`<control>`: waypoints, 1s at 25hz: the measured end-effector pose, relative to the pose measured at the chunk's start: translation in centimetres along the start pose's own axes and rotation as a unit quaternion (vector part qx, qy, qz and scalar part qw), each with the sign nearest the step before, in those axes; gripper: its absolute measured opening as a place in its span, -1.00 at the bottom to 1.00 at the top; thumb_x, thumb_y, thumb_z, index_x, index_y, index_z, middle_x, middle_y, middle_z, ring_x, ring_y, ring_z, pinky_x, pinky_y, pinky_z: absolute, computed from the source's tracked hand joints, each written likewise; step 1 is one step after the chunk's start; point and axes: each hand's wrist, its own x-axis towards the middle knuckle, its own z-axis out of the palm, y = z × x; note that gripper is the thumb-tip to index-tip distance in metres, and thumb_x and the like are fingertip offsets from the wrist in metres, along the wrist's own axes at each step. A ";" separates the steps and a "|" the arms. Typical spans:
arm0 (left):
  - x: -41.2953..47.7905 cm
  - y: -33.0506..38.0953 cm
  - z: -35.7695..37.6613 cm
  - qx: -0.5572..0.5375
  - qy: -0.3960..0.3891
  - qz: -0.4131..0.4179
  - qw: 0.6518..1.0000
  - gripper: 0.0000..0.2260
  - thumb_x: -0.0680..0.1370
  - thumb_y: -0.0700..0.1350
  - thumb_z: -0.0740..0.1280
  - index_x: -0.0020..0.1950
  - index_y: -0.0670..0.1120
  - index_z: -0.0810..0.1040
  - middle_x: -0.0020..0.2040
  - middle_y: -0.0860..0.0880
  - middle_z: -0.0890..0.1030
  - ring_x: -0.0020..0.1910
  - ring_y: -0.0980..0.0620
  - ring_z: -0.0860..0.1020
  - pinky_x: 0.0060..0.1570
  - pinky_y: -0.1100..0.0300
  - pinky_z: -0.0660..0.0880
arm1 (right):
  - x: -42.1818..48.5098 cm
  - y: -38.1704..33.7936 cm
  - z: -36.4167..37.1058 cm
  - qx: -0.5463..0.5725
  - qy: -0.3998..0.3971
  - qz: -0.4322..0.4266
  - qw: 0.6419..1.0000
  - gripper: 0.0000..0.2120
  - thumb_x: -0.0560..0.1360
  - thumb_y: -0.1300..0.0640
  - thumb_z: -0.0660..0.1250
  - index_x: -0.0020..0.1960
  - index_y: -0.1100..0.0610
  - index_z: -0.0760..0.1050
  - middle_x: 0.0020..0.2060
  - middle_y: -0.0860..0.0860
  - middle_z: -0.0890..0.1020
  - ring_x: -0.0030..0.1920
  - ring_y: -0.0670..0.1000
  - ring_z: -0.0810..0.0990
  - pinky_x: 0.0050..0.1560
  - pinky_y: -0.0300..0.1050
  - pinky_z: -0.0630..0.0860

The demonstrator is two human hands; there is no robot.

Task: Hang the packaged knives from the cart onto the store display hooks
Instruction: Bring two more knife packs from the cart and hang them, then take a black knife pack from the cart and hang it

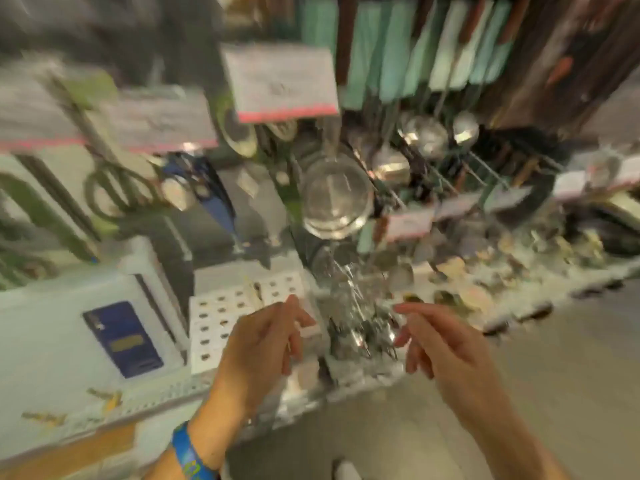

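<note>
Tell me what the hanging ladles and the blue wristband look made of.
Ladles: probably polished stainless steel; the bowls are silvery with bright mirror-like glints. Wristband: matte blue with a printed pattern, likely fabric or silicone; the blur leaves it open.

Your view is smeared by heavy motion blur: the price tags (280, 81) and hanging ladles (426, 135) streak, and no print is legible. Your left hand (263, 344) and right hand (446, 348) are the sharpest parts, yet soft too. Light is bright, even and indoor, with faint shadows. Glare sits on the ladle bowls. Lines bow toward the edges, and the upper left corner is dim.
</note>
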 end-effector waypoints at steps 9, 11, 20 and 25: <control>-3.1 -11.8 11.9 0.090 -0.243 -0.117 0.959 -0.65 0.65 0.10 0.18 -0.12 -0.06 0.65 -0.35 -0.05 0.60 -0.51 0.06 0.43 -0.39 0.18 0.38 | -18.7 12.8 -7.6 -0.046 0.261 0.232 0.936 -0.76 0.68 0.09 0.25 0.05 -0.10 0.69 -0.22 0.03 0.71 -0.40 0.00 0.58 -0.36 -0.32 0.44; -5.0 -12.7 14.9 0.130 -0.292 -0.129 0.938 -0.71 0.65 0.04 0.22 -0.09 -0.08 0.63 -0.30 -0.08 0.62 -0.50 0.05 0.44 -0.35 0.16 0.38 | -23.3 13.6 -9.4 -0.014 0.328 0.257 0.909 -0.75 0.68 0.10 0.25 0.04 -0.11 0.70 -0.21 0.04 0.71 -0.41 0.00 0.57 -0.40 -0.35 0.41; -22.4 -11.2 30.6 0.210 -0.481 -0.031 0.851 -0.81 0.66 -0.17 0.21 0.00 -0.14 0.61 -0.23 -0.11 0.62 -0.57 0.13 0.45 -0.54 0.32 0.30 | -49.7 15.4 -15.5 0.089 0.546 0.261 0.791 -0.79 0.69 0.07 0.24 0.14 -0.08 0.65 -0.16 0.01 0.72 -0.34 -0.06 0.61 -0.41 -0.36 0.43; -39.7 -10.9 37.7 0.249 -0.616 0.002 0.747 -0.82 0.65 -0.15 0.24 -0.01 -0.12 0.62 -0.26 -0.09 0.63 -0.51 0.09 0.47 -0.47 0.24 0.34 | -67.7 16.0 -16.2 0.110 0.665 0.265 0.690 -0.79 0.69 0.12 0.24 0.14 -0.04 0.65 -0.22 -0.02 0.72 -0.39 -0.06 0.59 -0.45 -0.33 0.40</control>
